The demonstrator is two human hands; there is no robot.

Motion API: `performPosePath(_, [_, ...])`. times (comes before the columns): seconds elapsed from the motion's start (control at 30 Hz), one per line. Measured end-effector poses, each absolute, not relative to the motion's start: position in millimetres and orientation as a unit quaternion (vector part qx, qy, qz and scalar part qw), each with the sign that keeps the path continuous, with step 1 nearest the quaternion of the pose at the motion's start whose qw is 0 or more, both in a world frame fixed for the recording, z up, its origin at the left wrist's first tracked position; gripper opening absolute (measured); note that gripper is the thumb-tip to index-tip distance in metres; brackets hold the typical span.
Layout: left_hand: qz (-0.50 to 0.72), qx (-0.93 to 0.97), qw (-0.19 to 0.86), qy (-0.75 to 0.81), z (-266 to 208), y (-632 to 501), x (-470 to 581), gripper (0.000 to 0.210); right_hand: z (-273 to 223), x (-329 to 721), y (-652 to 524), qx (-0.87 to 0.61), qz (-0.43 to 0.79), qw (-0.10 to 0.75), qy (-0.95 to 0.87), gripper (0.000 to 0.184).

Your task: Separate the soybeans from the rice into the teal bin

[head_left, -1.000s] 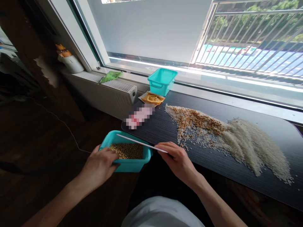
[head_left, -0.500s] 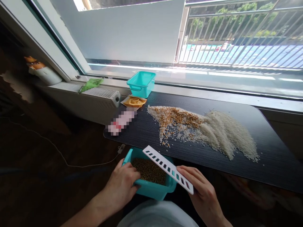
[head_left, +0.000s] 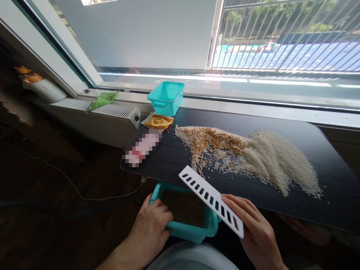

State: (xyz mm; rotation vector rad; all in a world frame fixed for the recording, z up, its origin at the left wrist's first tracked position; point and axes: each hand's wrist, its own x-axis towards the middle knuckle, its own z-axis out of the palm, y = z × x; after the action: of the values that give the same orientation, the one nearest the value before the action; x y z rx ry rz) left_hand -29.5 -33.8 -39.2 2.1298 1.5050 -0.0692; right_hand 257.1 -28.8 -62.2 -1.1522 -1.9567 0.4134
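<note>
My left hand [head_left: 156,221] grips the near left rim of a teal plastic basket [head_left: 194,234], held below the table's front edge. Inside the basket lies a layer of brownish beans [head_left: 184,208]. In my right hand [head_left: 253,225] is a white slotted plastic strip [head_left: 210,198], tilted over the basket's right side with its far end by the table edge. On the dark table, yellow soybeans [head_left: 222,138] lie mixed with white rice [head_left: 281,161] in a long spread pile, the rice mostly on the right.
A second teal basket [head_left: 166,98] stands at the table's back left corner. In front of it are a yellow cloth-like item in a packet [head_left: 158,121] and a blurred-out pink item [head_left: 143,148]. Left stands a radiator [head_left: 112,116] with a green cloth [head_left: 104,100]. A white cable [head_left: 84,197] hangs below.
The basket, both hands and the white strip have shifted slightly to the right in view. The strip's far end has risen to the table edge near the scattered grains.
</note>
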Motion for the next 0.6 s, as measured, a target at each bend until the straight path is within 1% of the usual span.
performPosePath(0.23, [0.016,0.791,0.294,0.537,-46,-31,-22,0.016,-72,251,-42,-0.410,0.219,0.367,-0.806,0.048])
performPosePath(0.4, [0.010,0.803,0.282,0.524,-57,-34,-21,0.007,-74,260,-38,-0.436,0.200,0.354,-0.803,0.047])
performPosePath(0.6, [-0.005,0.810,0.292,0.509,-65,-32,-20,0.007,-57,275,-26,-0.476,0.183,0.373,-0.775,0.043])
